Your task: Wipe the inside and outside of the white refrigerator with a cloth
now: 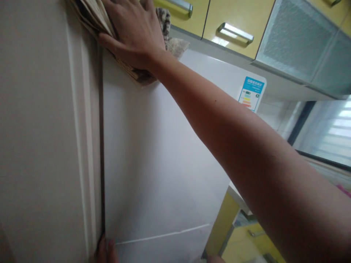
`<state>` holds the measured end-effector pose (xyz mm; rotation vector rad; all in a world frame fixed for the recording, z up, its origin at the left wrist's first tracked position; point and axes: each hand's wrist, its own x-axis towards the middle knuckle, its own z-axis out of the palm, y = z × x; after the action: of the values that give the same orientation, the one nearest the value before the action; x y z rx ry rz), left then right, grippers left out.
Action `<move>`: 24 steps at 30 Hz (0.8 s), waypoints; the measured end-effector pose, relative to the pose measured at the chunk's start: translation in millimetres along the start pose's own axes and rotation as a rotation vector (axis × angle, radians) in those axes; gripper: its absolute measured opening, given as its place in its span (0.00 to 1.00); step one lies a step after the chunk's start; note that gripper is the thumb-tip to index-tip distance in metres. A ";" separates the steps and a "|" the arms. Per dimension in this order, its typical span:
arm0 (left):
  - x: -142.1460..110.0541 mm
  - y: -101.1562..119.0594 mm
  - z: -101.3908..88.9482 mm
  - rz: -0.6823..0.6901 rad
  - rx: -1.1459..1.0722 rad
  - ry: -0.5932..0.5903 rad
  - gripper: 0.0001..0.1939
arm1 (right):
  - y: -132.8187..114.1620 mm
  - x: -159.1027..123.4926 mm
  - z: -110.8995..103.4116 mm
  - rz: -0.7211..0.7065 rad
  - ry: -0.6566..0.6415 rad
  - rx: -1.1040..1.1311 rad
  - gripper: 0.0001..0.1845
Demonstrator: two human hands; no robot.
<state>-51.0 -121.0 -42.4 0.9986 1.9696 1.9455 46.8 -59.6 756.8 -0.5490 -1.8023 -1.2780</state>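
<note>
Cloth (93, 16), bunched under right hand (134, 33) at upper edge of white appliance (170, 146), looks light, soft, floppy, best taken by thick folds; right thumb spread, closure unclear; left hand (106, 252) mostly cropped, fingers' opening and hold can't be told.

Observed right hand (134, 34) spread over bunched, patterned cloth (95, 16) at upper left of white panel (164, 146). Recorded fingers of left hand (107, 252) by panel's lower left edge, mostly out of frame. Noted blue-topped label (251, 93) near upper right corner, yellow cabinets (234, 22) above.
</note>
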 end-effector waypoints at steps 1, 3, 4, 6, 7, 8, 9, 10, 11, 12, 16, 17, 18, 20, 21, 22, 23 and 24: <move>-0.9 -0.1 1.7 -0.009 0.006 0.017 0.36 | -1.8 -3.8 0.0 0.003 0.029 -0.001 0.16; -2.5 -0.7 5.0 -0.019 0.019 0.026 0.37 | -6.5 -13.4 3.6 0.015 0.081 0.029 0.14; -3.0 -1.2 6.1 -0.021 0.024 0.018 0.37 | -9.8 -19.6 7.3 0.013 0.110 0.055 0.13; -2.6 -2.0 6.0 -0.023 0.037 0.005 0.37 | -18.8 -36.3 17.9 -0.033 0.212 0.101 0.16; -1.8 -1.9 5.0 -0.026 0.046 0.003 0.37 | -24.8 -47.1 24.0 -0.069 0.276 0.119 0.22; -0.8 -1.3 3.6 -0.029 0.060 -0.001 0.38 | -32.0 -59.5 30.0 -0.104 0.336 0.131 0.29; 0.2 -0.1 1.8 -0.032 0.078 -0.004 0.38 | -40.5 -73.6 35.1 -0.128 0.383 0.142 0.36; 1.1 1.7 0.1 -0.036 0.096 -0.006 0.39 | -50.2 -89.2 39.0 -0.135 0.407 0.154 0.41; 1.7 3.9 -1.4 -0.038 0.112 -0.008 0.40 | -60.9 -106.3 41.4 -0.132 0.400 0.166 0.45; 1.8 6.5 -2.7 -0.037 0.122 -0.010 0.40 | -72.6 -124.6 42.1 -0.120 0.366 0.175 0.45; 0.7 14.8 -4.0 -0.037 0.137 0.010 0.40 | -120.9 -207.1 35.0 -0.151 0.026 0.188 0.33; 0.7 15.6 -3.8 -0.039 0.140 0.015 0.40 | -132.4 -229.1 33.1 -0.179 -0.062 0.193 0.33; 1.1 16.0 -3.6 -0.041 0.142 0.019 0.40 | -143.6 -251.2 31.9 -0.216 -0.127 0.200 0.33; 2.6 15.7 -3.5 -0.044 0.141 0.022 0.39 | -165.8 -295.7 31.8 -0.296 -0.182 0.208 0.32; 3.6 15.3 -3.8 -0.045 0.141 0.021 0.39 | -177.2 -318.1 32.4 -0.339 -0.174 0.205 0.31; 4.8 14.9 -4.4 -0.045 0.142 0.018 0.38 | -189.0 -340.8 33.0 -0.374 -0.162 0.198 0.30; 6.1 14.6 -5.3 -0.044 0.143 0.015 0.38 | -201.1 -363.7 33.4 -0.413 -0.149 0.193 0.29; 7.4 14.4 -6.5 -0.036 0.143 0.008 0.38 | -213.3 -387.0 33.2 -0.452 -0.146 0.192 0.28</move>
<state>-55.8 -123.3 -25.8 0.9828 2.1413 1.8141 89.8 -67.6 315.8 -0.1302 -2.2282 -1.3617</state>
